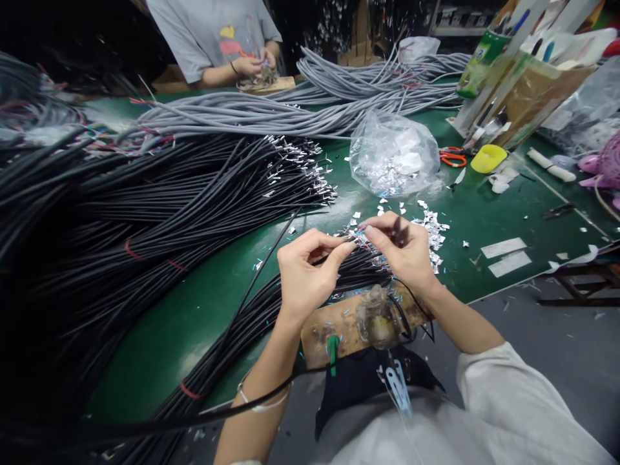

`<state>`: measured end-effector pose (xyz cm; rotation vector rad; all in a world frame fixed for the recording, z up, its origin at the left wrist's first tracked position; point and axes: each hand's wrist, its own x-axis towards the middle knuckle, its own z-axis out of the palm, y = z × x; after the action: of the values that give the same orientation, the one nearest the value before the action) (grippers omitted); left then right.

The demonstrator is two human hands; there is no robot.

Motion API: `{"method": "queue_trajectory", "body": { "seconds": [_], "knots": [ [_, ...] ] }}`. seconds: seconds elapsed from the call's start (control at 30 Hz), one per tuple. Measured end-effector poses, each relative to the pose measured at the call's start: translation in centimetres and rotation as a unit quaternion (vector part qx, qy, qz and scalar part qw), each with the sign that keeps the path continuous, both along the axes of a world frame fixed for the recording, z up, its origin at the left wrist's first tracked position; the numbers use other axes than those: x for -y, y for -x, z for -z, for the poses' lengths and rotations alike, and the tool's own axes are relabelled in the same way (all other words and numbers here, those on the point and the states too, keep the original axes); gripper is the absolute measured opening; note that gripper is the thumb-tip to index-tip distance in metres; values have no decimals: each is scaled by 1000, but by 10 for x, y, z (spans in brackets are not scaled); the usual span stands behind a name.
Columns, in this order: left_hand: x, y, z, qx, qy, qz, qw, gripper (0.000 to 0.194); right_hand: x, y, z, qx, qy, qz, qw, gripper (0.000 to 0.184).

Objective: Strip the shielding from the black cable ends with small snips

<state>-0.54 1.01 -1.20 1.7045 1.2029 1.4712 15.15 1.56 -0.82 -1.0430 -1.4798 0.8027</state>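
My left hand [310,274] pinches a black cable between thumb and forefinger, just above a bundle of black cables [256,316] on the table. My right hand [402,248] is closed in a pinch beside it, close to the cable's end; what lies between its fingertips is too small to make out. A dark blurred shape shows at its curled fingers. Thin coloured wire ends [380,261] show below the fingertips. Under my wrists a wooden board [320,329] carries a grimy lump-like fixture [380,316] at the table's edge.
Stripped black cables [217,174] and grey cables [232,115] lie left and behind. A clear bag [394,155] of foil scraps stands ahead, with orange-handled scissors [453,156] and a yellow piece [488,159] beside it. Foil bits [433,229] litter the green table. Another person [223,39] works opposite.
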Motion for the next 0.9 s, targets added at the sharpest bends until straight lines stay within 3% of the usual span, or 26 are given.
{"method": "queue_trajectory", "body": {
  "seconds": [0.1, 0.27, 0.37, 0.57, 0.9],
  "knots": [
    [-1, 0, 1, 0, -9, 4, 1000, 8, -2, 1, 1, -48, 51, -16, 997, 20],
    [-4, 4, 0, 9, -101, -2, 995, 11, -7, 1, 10, -106, 162, -142, 971, 28],
    [-3, 8, -3, -15, -168, -38, 985, 16, -7, 1, 12, -76, 110, -138, 981, 30],
    [0, 11, -7, -45, -201, -80, 975, 18, -1, -2, 7, 36, -25, -87, 995, 25],
    [1, 9, -8, -72, -219, -87, 969, 17, 0, -1, 3, 56, -63, -101, 991, 20]
  ]
}}
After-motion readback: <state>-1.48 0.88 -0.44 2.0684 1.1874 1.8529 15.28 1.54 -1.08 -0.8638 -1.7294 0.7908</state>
